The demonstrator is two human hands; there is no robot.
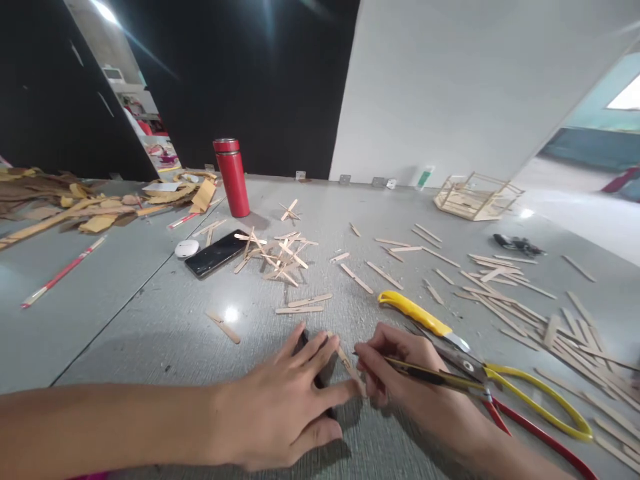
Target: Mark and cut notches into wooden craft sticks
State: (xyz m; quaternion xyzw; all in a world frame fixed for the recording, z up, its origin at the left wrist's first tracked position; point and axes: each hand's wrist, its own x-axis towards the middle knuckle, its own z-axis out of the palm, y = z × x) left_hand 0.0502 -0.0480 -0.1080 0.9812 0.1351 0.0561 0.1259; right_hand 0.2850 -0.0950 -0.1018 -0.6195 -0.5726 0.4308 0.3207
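Lying flat on the grey worktop (150, 313) near its front edge, a pale wooden stick (346, 363) is thin, narrow and light tan, angled between the two hands. The left hand (280, 407) lies spread, palm down, its fingers (320, 350) pressing on the stick's upper end and on a dark object that is mostly hidden beneath them. The right hand (400, 380) has its fingers closed in a pinch around a slim dark and yellow blade tool (425, 372), whose tip meets the stick.

Just beyond the right hand lie one yellow-handled knife (415, 315) and one pair of pliers (530, 400) with one yellow and one red handle. Two sticks (303, 305) lie side by side beyond the left hand, and one more to its left. Farther back sit one loose heap of sticks (275, 257), one black phone (216, 253), one small white case (187, 249) and one red flask (232, 177). Too many sticks to count scatter to the right (500, 287). One stick-built frame (475, 195) stands by the wall.
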